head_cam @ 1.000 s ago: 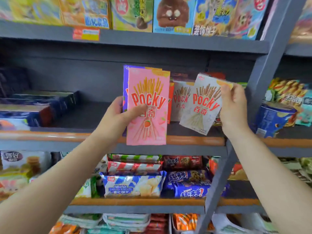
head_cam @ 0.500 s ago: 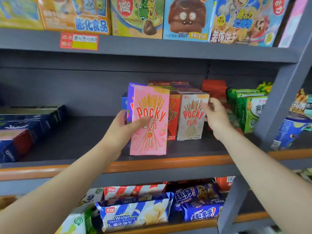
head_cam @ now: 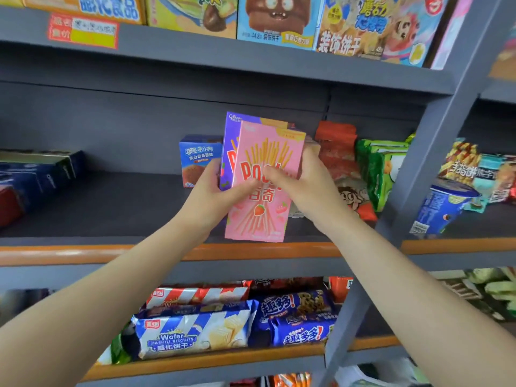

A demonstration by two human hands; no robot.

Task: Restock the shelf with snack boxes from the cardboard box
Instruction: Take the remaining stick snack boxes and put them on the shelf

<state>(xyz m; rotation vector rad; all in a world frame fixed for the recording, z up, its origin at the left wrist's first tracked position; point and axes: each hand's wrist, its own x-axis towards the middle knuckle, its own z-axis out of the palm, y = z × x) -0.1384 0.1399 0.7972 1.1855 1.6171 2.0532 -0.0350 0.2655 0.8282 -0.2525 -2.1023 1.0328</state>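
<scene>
Pink box (head_cam: 264, 188) and purple box (head_cam: 229, 152) stand above the shelf (head_cam: 111, 208); left hand (head_cam: 212, 196) grips both, right hand (head_cam: 304, 188) pinches the pink one.

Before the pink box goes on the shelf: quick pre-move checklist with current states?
1. Left hand holds pink Pocky box and purple box behind it: ok.
2. Right hand grips the pink box: ok.
3. Pink box upright: not ok, slightly tilted.
4. Bare shelf board left of the hands: ok.
5. Blue Oreo box standing behind, clear of the hands: cannot tell.
</scene>
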